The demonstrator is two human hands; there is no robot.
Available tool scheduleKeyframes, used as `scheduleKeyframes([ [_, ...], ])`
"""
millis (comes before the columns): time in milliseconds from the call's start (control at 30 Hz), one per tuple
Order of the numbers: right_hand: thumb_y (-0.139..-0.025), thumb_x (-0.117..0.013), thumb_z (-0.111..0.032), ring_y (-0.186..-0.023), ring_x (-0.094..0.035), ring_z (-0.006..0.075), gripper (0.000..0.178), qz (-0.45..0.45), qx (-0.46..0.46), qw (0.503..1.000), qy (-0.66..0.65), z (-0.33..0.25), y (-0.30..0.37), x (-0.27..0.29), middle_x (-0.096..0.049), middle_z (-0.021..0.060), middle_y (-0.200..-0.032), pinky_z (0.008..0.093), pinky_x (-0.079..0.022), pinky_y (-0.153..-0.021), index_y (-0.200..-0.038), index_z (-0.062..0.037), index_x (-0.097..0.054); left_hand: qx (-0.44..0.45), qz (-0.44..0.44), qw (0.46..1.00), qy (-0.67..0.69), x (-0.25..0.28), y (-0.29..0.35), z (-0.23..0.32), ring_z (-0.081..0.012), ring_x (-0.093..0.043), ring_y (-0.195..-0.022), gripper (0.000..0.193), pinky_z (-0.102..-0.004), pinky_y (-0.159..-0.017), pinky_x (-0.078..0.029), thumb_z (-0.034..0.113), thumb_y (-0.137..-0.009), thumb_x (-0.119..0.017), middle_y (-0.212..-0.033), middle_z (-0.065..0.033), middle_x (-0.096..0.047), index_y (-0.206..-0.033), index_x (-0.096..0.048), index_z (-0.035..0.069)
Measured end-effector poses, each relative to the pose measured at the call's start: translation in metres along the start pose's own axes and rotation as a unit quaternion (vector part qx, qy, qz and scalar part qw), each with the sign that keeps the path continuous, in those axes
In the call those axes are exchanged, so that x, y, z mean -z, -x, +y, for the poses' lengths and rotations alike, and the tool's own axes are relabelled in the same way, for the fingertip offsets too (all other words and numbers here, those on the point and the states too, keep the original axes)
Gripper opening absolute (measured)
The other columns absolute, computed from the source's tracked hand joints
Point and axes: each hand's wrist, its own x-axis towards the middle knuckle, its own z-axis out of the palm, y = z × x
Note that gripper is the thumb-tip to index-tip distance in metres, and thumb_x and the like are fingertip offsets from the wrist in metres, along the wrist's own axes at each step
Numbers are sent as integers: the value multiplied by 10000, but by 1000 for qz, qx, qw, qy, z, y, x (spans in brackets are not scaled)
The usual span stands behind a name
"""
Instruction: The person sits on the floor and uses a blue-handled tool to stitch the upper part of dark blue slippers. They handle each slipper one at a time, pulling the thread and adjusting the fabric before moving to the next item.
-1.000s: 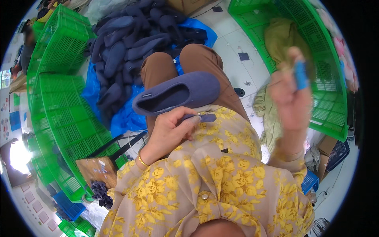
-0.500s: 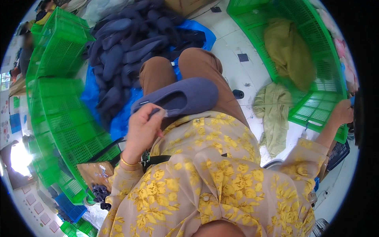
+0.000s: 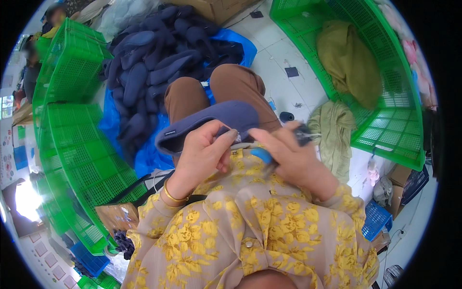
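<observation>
A navy slip-on slipper (image 3: 226,115) lies across my lap, its opening facing up and a small dark label at its left end. My left hand (image 3: 204,147) grips the slipper's near edge, thumb and fingers pinched; a small white bit shows beside the thumb. Close by on the right, my right hand (image 3: 293,154) is closed round a small tool with a bright blue part (image 3: 261,154) and a dark end (image 3: 303,134). Motion smears this tool, so its kind is unclear. Past my knees, a big heap of similar navy slippers (image 3: 137,79) rests on a blue sheet (image 3: 147,156).
Green plastic crates (image 3: 91,159) are stacked along the left. At the right, another green crate (image 3: 390,147) holds an olive cloth (image 3: 349,62); a pale green cloth (image 3: 332,135) hangs beside it. A dark spool (image 3: 286,116) lies on the white tiled floor, right of my knees.
My right hand has come in from the far right, beside the green crate, to the slipper, now with the blue and dark tool. My left hand has shifted right along the slipper's edge.
</observation>
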Motion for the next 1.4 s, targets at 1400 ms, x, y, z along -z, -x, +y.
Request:
scheduleKeyframes([
  [1400,-788,-651,-133,-556,-526,186,147,-85,-407,850,-325,-6,-13,-77,-564,85,-644,331,-410,-546,-868,-16,-613,72,107,957,260,-1,-19,-59,-60,-494,-744,106,-210,-700,-405,150,-890,-646,-795,23,-559,-890,-608,51],
])
